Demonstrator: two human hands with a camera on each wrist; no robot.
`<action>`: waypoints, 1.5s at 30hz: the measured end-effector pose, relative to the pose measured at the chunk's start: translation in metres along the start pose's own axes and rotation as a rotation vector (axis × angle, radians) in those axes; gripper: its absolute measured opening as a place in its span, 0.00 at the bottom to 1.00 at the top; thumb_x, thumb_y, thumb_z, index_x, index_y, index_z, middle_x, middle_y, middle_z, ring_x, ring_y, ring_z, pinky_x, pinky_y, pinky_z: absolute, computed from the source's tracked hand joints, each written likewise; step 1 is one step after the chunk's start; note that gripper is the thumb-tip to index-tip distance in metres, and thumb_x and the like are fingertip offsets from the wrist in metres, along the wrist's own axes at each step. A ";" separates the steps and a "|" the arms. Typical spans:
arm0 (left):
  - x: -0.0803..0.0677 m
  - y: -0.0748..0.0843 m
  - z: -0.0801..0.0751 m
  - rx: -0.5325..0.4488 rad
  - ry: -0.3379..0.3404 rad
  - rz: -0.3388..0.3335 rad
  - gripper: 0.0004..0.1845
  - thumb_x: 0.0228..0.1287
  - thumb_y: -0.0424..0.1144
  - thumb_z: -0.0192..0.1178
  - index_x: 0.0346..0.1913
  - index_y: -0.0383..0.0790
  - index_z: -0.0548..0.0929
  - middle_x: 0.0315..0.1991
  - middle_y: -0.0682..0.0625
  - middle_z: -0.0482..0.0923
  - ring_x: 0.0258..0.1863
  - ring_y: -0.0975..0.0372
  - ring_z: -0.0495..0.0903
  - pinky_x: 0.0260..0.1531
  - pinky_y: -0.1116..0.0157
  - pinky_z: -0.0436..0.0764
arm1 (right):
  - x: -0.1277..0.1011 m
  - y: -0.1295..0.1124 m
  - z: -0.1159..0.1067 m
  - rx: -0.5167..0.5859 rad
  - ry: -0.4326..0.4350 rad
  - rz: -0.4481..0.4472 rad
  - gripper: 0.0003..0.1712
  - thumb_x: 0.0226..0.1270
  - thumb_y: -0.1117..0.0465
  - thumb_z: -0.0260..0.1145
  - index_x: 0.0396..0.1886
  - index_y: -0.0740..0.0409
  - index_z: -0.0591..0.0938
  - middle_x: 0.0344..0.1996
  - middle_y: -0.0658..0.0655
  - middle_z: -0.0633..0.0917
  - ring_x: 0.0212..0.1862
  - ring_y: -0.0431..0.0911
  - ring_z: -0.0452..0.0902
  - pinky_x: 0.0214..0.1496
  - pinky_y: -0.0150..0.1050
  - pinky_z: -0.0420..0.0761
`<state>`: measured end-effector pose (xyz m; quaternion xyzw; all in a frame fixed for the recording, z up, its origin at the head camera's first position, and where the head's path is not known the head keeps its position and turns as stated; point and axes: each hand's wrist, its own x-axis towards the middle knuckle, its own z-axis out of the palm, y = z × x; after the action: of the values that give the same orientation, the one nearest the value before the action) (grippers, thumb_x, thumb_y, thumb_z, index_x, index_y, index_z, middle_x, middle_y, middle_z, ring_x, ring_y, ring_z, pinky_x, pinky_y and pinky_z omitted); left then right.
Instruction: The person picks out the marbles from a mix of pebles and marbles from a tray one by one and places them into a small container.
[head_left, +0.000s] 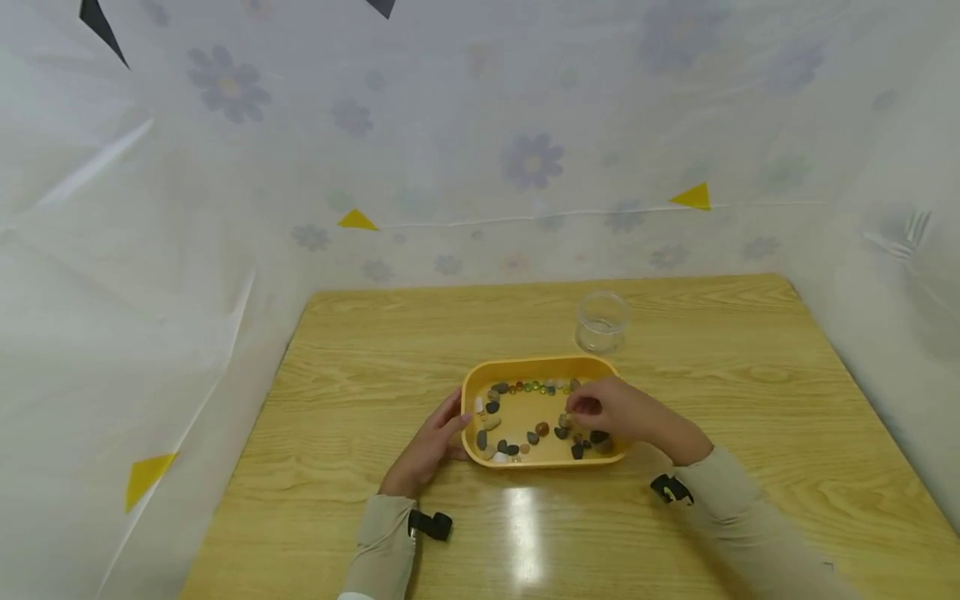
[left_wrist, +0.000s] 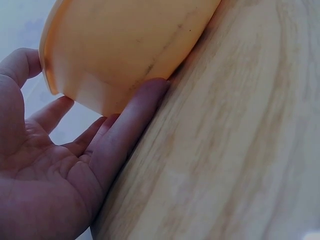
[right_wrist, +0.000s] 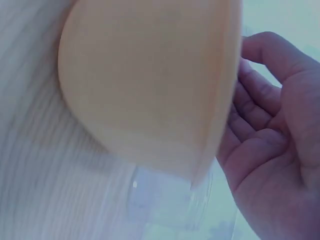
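Note:
A yellow oblong tray (head_left: 525, 464) stands on the table with small stones and glass beads inside, many of them lying in a loose ring along its walls. My left hand (head_left: 430, 442) holds the tray's left end, thumb at the rim and fingers against the outer wall, as the left wrist view shows. Over the tray's right part, my right hand (head_left: 618, 410) pinches a small pale stone (head_left: 566, 419) between thumb and forefinger. In the right wrist view the tray wall (right_wrist: 145, 75) hides those fingertips. A reddish-brown round stone (head_left: 542, 429) lies near the tray's middle.
A clear round glass container (head_left: 602, 323) stands behind the tray, toward its right. The wood-grain table (head_left: 390, 350) is bounded by pale flower-patterned plastic sheeting (head_left: 450, 167) at the back and sides. Dark stones (head_left: 598, 437) lie in the tray's right end.

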<state>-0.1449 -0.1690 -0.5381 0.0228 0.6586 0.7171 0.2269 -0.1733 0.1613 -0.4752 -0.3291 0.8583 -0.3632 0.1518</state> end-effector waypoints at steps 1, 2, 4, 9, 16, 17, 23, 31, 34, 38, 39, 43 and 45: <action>0.000 0.000 0.000 -0.001 -0.002 0.005 0.32 0.66 0.50 0.55 0.71 0.60 0.56 0.71 0.50 0.53 0.58 0.49 0.69 0.37 0.53 0.82 | -0.001 0.001 -0.004 0.005 0.015 0.008 0.08 0.64 0.61 0.63 0.41 0.59 0.83 0.33 0.50 0.83 0.34 0.37 0.77 0.35 0.33 0.80; 0.000 0.000 0.000 -0.004 -0.002 0.005 0.32 0.66 0.50 0.55 0.71 0.60 0.56 0.70 0.50 0.53 0.58 0.49 0.69 0.37 0.53 0.82 | -0.002 0.002 -0.007 0.003 0.032 0.016 0.09 0.64 0.61 0.64 0.41 0.60 0.83 0.33 0.50 0.83 0.34 0.37 0.78 0.35 0.32 0.80; -0.001 0.000 0.000 -0.007 -0.003 0.006 0.33 0.65 0.51 0.56 0.71 0.60 0.56 0.70 0.50 0.53 0.58 0.49 0.69 0.37 0.53 0.82 | -0.004 0.005 -0.013 -0.007 0.069 0.033 0.09 0.64 0.61 0.64 0.41 0.61 0.83 0.34 0.50 0.83 0.35 0.37 0.78 0.36 0.32 0.80; 0.001 -0.001 -0.001 -0.017 -0.005 0.008 0.33 0.66 0.50 0.56 0.71 0.59 0.56 0.71 0.52 0.52 0.59 0.49 0.67 0.38 0.52 0.81 | -0.007 0.009 -0.026 -0.074 0.173 0.048 0.10 0.63 0.62 0.64 0.42 0.61 0.83 0.34 0.47 0.82 0.36 0.39 0.78 0.37 0.34 0.80; 0.001 0.008 0.001 -0.014 -0.032 0.039 0.31 0.70 0.43 0.51 0.73 0.52 0.53 0.71 0.45 0.50 0.60 0.46 0.65 0.35 0.50 0.82 | -0.007 0.020 -0.042 -0.125 0.318 0.080 0.09 0.64 0.61 0.64 0.41 0.60 0.83 0.33 0.48 0.82 0.35 0.41 0.78 0.37 0.37 0.81; 0.001 0.008 0.001 -0.014 -0.031 0.040 0.31 0.70 0.44 0.51 0.73 0.53 0.53 0.71 0.45 0.51 0.60 0.46 0.65 0.35 0.50 0.82 | -0.007 0.021 -0.044 -0.131 0.336 0.089 0.09 0.64 0.60 0.64 0.41 0.59 0.83 0.33 0.48 0.82 0.35 0.41 0.78 0.37 0.37 0.81; 0.002 0.001 0.001 -0.026 -0.003 0.037 0.32 0.67 0.49 0.55 0.71 0.57 0.56 0.70 0.48 0.53 0.56 0.47 0.70 0.35 0.51 0.82 | -0.006 0.027 -0.057 -0.165 0.425 0.121 0.11 0.65 0.59 0.63 0.42 0.60 0.83 0.34 0.52 0.83 0.35 0.44 0.79 0.38 0.43 0.81; 0.002 -0.001 0.001 -0.015 -0.004 0.040 0.32 0.68 0.47 0.53 0.72 0.55 0.56 0.70 0.46 0.54 0.56 0.48 0.70 0.34 0.52 0.82 | -0.006 0.043 -0.064 -0.200 0.520 0.161 0.13 0.66 0.59 0.61 0.44 0.62 0.81 0.35 0.56 0.83 0.36 0.49 0.79 0.38 0.48 0.81; 0.001 -0.002 0.001 -0.013 -0.007 0.041 0.33 0.67 0.48 0.54 0.72 0.55 0.56 0.69 0.44 0.55 0.56 0.47 0.70 0.34 0.51 0.82 | -0.004 0.047 -0.066 -0.201 0.535 0.168 0.12 0.66 0.59 0.61 0.44 0.62 0.81 0.35 0.57 0.83 0.37 0.50 0.79 0.39 0.48 0.80; 0.002 -0.004 0.000 -0.013 -0.010 0.044 0.32 0.67 0.49 0.55 0.71 0.55 0.57 0.68 0.44 0.56 0.55 0.47 0.70 0.34 0.51 0.82 | -0.001 0.052 -0.069 -0.208 0.549 0.168 0.13 0.67 0.60 0.61 0.45 0.63 0.81 0.36 0.58 0.83 0.37 0.51 0.79 0.39 0.49 0.80; 0.002 -0.004 0.000 -0.011 -0.011 0.047 0.32 0.67 0.49 0.55 0.71 0.55 0.57 0.68 0.44 0.56 0.55 0.47 0.71 0.33 0.52 0.82 | 0.001 0.053 -0.070 -0.214 0.555 0.170 0.13 0.67 0.60 0.61 0.45 0.63 0.81 0.36 0.58 0.83 0.38 0.51 0.79 0.40 0.48 0.80; 0.002 -0.005 0.000 -0.004 -0.012 0.060 0.32 0.67 0.48 0.54 0.72 0.54 0.56 0.68 0.43 0.56 0.54 0.48 0.71 0.32 0.53 0.83 | 0.005 0.057 -0.072 -0.221 0.564 0.169 0.13 0.68 0.60 0.60 0.46 0.63 0.81 0.37 0.59 0.83 0.39 0.52 0.79 0.40 0.49 0.80; 0.002 -0.005 0.000 -0.002 -0.009 0.062 0.32 0.67 0.48 0.54 0.72 0.54 0.57 0.68 0.43 0.57 0.54 0.48 0.71 0.32 0.53 0.83 | 0.008 0.060 -0.073 -0.225 0.565 0.178 0.13 0.67 0.60 0.60 0.46 0.63 0.81 0.38 0.59 0.83 0.39 0.52 0.79 0.41 0.49 0.80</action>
<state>-0.1451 -0.1677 -0.5437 0.0460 0.6557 0.7244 0.2077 -0.2427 0.2253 -0.4681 -0.1534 0.9267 -0.3285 -0.0987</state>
